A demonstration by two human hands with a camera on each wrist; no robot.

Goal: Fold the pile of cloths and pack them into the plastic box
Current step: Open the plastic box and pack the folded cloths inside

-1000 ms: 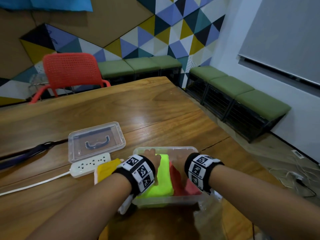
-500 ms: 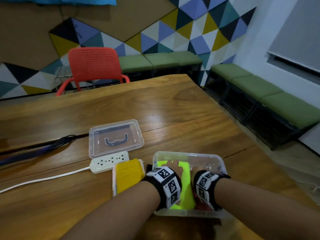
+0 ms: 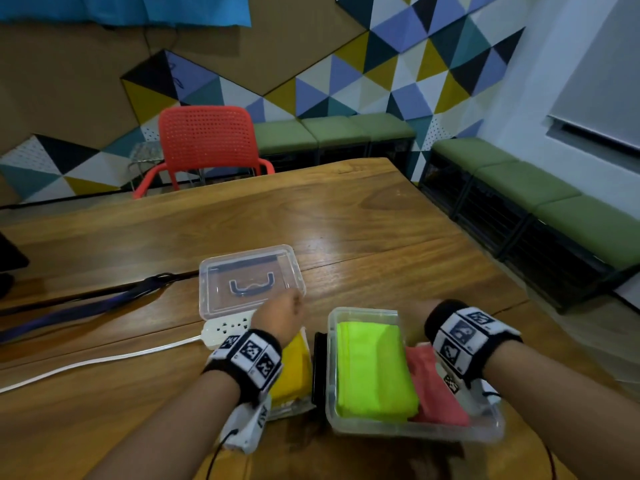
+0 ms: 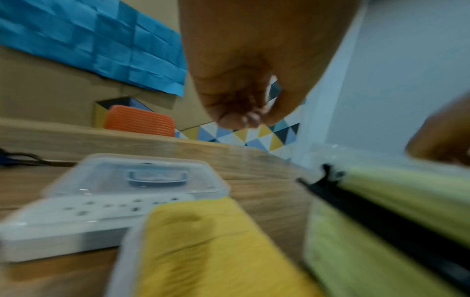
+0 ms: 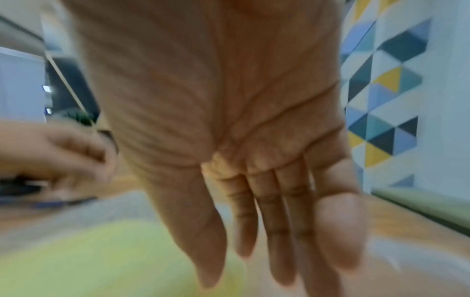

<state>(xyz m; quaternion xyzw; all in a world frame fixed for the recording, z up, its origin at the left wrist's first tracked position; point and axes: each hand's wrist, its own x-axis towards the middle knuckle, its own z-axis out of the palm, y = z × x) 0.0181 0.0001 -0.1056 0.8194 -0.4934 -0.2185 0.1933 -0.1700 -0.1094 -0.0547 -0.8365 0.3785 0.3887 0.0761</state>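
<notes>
The clear plastic box (image 3: 485,429) sits on the table near me. A folded lime cloth (image 3: 372,372) lies in its left half and a folded red cloth (image 3: 438,393) in its right half. My left hand (image 3: 282,315) is out of the box, hovering over the near edge of the clear lid (image 3: 249,282); its fingers (image 4: 244,118) are curled and hold nothing. My right hand (image 5: 254,251) hovers over the right part of the box with straight fingers and holds nothing. In the head view its wristband hides it. A folded yellow cloth (image 3: 294,367) lies left of the box.
A white power strip (image 3: 228,329) with its cable lies between the lid and the yellow cloth. A dark strap (image 3: 86,306) crosses the table at the left. A red chair (image 3: 207,143) stands at the far edge. Green benches (image 3: 554,202) line the right wall.
Both hands were down in the box on the lime cloth. Now the left hand has lifted out and gone left toward the lid, and the right hand has risen and shifted right.
</notes>
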